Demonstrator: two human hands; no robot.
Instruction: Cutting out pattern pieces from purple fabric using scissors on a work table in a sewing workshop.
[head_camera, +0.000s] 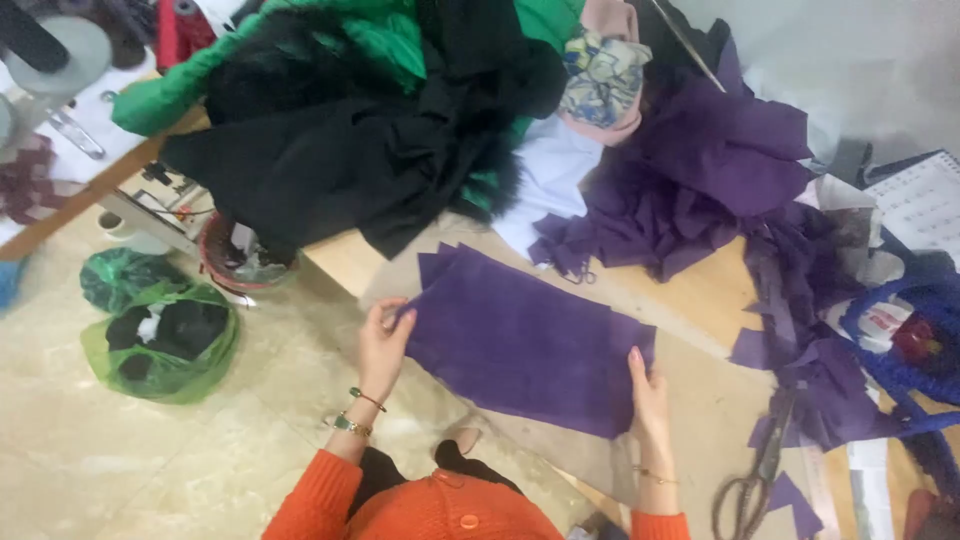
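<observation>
A stack of cut purple fabric pieces (525, 345) lies flat on a brown paper sheet (700, 410) on the wooden table. My left hand (383, 340) pinches the stack's left edge between thumb and fingers. At the stack's lower right corner, my right hand (648, 390) presses flat against the edge with fingers together. Both wrists wear bracelets, and orange sleeves show below.
A heap of loose purple cloth (700, 170) lies at the back right, black and green garments (370, 130) at the back left. Large scissors (755, 480) rest to the right. A blue corded basket (915, 340) sits far right. Green plastic bags (160, 335) stand on the floor.
</observation>
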